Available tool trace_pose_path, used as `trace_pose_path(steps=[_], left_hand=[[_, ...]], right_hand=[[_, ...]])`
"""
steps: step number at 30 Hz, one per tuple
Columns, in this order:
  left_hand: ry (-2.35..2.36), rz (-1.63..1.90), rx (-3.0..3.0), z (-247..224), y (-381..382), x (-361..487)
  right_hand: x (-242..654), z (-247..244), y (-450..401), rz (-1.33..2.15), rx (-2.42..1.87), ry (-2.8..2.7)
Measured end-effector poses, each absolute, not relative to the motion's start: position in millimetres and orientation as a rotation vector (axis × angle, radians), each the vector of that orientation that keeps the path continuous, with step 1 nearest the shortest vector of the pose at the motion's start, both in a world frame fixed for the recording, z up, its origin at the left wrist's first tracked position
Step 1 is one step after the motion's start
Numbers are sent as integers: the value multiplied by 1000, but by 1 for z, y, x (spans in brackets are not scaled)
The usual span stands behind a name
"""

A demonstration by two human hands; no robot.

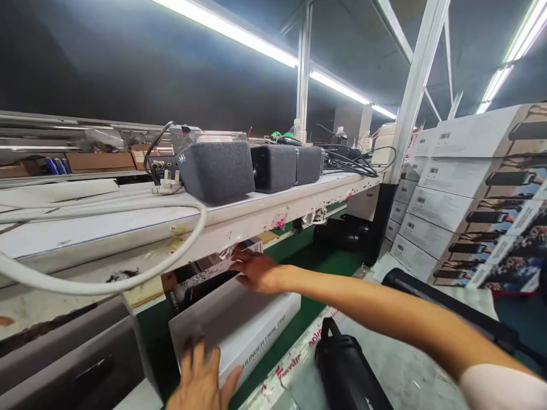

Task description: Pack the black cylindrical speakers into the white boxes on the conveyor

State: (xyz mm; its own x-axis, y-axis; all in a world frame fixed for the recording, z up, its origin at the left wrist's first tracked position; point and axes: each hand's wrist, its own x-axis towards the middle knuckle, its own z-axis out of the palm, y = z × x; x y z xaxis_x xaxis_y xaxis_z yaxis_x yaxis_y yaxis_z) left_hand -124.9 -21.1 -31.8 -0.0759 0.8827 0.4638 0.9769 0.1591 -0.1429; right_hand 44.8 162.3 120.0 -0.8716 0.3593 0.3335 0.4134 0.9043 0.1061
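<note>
Pressing my left hand [200, 378] flat, open, on the white box [239, 327]; right hand [256, 270] open at its far end. Stiff cardboard, probably weighty, best gripped by the ends.

We have one view only, worn on the head, low and close under the shelf [273, 213]. We face forward and leftward, with stacked boxes [465, 193] far right and ceiling lights above.
</note>
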Motion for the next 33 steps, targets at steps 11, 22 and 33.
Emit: trace_pose_path(steps=[11,22,33], left_hand=[[-1857,-321,-1830,-1,-43,-134],[-2415,-875,-1515,13,-43,-136],[-2914,-1128,-1400,10,-16,-179]], right_hand=[[259,63,42,-189,-461,-3155],[254,63,8,16,-54,-3004],[71,118,97,-244,-762,-2709]])
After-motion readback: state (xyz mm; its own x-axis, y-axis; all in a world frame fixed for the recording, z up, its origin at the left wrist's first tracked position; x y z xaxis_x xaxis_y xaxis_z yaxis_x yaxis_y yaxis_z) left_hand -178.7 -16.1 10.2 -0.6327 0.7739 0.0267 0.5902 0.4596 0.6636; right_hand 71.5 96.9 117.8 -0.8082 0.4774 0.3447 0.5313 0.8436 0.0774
